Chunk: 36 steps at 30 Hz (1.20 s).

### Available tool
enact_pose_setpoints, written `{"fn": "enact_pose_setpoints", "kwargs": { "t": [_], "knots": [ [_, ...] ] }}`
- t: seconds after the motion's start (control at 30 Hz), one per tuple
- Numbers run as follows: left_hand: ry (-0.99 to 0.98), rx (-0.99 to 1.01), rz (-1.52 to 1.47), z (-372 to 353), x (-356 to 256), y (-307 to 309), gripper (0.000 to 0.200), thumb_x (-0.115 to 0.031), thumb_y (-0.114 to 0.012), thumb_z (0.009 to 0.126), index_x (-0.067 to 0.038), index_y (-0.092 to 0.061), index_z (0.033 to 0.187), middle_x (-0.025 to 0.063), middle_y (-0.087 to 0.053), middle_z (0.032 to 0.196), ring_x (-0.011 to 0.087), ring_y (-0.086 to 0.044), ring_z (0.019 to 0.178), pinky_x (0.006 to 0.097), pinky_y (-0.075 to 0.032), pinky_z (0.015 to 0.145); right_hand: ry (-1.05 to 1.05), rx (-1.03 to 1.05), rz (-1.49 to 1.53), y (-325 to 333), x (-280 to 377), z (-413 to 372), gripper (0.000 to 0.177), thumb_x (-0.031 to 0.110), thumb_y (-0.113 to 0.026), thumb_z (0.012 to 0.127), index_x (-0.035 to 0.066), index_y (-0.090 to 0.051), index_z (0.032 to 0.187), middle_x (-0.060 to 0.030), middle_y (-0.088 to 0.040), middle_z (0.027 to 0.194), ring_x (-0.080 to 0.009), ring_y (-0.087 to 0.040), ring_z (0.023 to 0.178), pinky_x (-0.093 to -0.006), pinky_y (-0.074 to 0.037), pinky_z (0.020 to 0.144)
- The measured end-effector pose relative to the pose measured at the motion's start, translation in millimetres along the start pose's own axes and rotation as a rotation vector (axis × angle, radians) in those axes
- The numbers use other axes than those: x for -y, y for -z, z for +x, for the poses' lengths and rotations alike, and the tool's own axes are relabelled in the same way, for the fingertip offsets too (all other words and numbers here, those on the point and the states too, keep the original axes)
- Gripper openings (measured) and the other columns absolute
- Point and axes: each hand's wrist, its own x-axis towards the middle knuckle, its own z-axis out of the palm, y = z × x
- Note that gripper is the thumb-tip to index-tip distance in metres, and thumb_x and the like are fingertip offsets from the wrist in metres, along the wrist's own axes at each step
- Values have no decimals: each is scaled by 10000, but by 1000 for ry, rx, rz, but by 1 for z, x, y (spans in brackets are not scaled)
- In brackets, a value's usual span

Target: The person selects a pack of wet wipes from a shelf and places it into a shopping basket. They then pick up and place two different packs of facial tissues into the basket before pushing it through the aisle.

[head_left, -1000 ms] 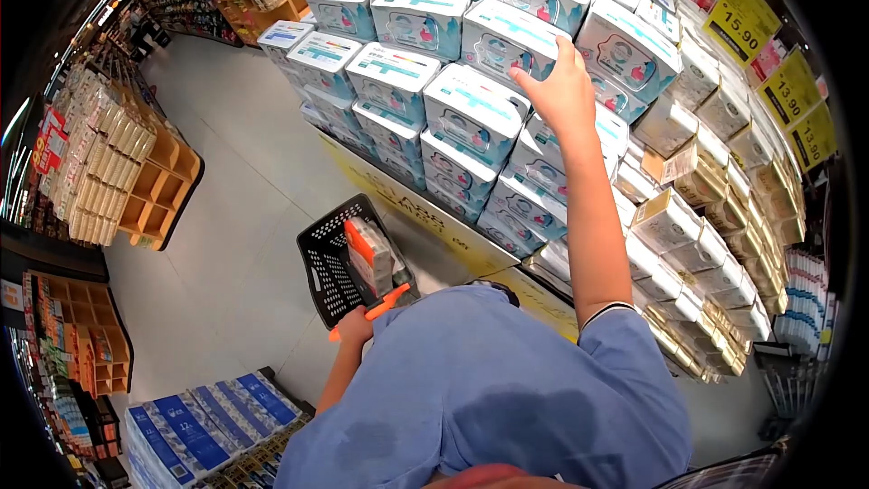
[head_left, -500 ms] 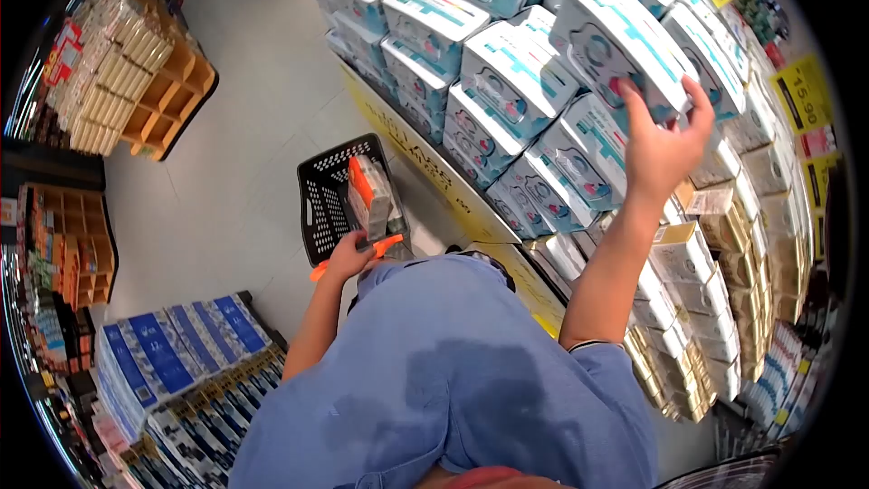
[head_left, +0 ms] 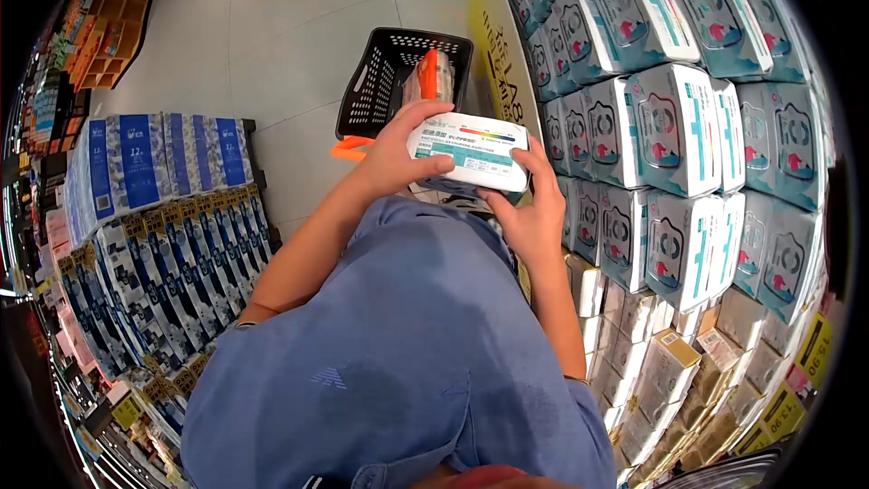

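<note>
Between my two hands, in front of my body, is a white and teal soft package (head_left: 472, 150) with printed text and a colour bar on its upturned face. My left hand (head_left: 405, 152) grips its left end, thumb across the printed face. At the right end my right hand (head_left: 532, 204) holds it with the thumb below and fingers at the edge. Just beyond the package is a black shopping basket (head_left: 369, 81) with an orange handle (head_left: 351, 148). Inside the basket lies an orange and clear-wrapped pack (head_left: 429, 80), partly hidden by my left hand and the package.
Stacked teal packages (head_left: 672, 127) rise on the right behind a yellow printed board (head_left: 496, 54). Below them are white and gold packs (head_left: 665, 367) with yellow price signs (head_left: 783, 412). Blue and white multipacks (head_left: 163, 163) are piled at the left. Wooden shelves (head_left: 118, 23) stand farther off.
My right hand has brought the package from the stack to in front of my body. My left hand has let go of the basket handle and taken hold of the package. The view has turned.
</note>
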Motion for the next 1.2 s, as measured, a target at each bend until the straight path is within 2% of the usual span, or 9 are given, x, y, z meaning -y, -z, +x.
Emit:
{"fn": "enact_pose_setpoints", "kwargs": {
  "t": [0.07,0.27,0.43,0.57,0.73,0.83,0.9,1.07,1.2],
  "knots": [
    [-85,40,291,-15,3,17,897,-333,-866,627,-32,-469,1373,140,-502,1295,286,-489,1249,377,-378,1076,-18,77,19,-12,-10,14,624,42,-845,654,60,-558,1207,-219,-495,1411,-366,-548,1244,-403,-488,999],
    [63,6,431,-31,29,63,850,-243,-877,598,1,-486,1312,187,-527,1255,342,-537,1174,396,-440,1006,173,421,-73,-70,-10,62,583,39,-803,684,65,-584,1223,-177,-495,1420,-368,-504,1280,-398,-444,1041],
    [100,-32,540,-7,76,115,821,-278,-845,589,34,-497,1264,197,-561,1175,354,-580,1084,402,-478,941,238,341,-199,-138,-15,96,562,80,-734,773,71,-536,1298,-182,-531,1366,-369,-513,1250,-412,-446,1023],
    [399,-101,501,27,170,137,770,-341,-832,581,52,-529,1170,233,-584,1124,367,-608,1040,417,-500,903,21,175,-259,-194,-49,92,465,151,-688,825,12,-550,1247,-196,-592,1258,-373,-563,1140,-435,-459,973],
    [771,-292,560,83,307,149,759,-376,-844,591,61,-507,1113,260,-589,1122,398,-625,1022,452,-519,893,-218,345,-289,-247,-112,33,388,266,-736,781,15,-642,1062,-167,-660,1041,-370,-590,998,-463,-451,891],
    [887,-361,725,118,382,145,769,-415,-826,621,40,-483,1136,229,-578,1127,392,-617,1038,470,-527,877,-144,372,-166,-265,-127,17,352,282,-747,764,26,-655,988,-153,-666,978,-349,-612,923,-449,-469,849],
    [1008,-403,814,141,423,134,738,-437,-804,646,19,-482,1128,211,-570,1132,381,-605,1049,469,-522,887,-99,355,-163,-271,-138,11,307,302,-787,718,54,-675,861,-97,-665,814,-290,-639,780,-410,-508,693],
    [1065,-618,918,175,535,101,660,-352,-772,652,26,-474,1103,214,-555,1133,378,-586,1056,457,-516,895,-138,381,-68,-271,-149,8,312,296,-834,646,72,-678,797,-59,-635,690,-248,-622,623,-375,-519,622],
    [1118,-721,918,182,611,81,770,-421,-818,615,15,-461,1140,199,-551,1158,352,-578,1093,434,-510,916,-184,485,60,-266,-161,9,282,238,-817,642,70,-674,817,-53,-651,713,-225,-618,600,-354,-541,609]
  ]
}}
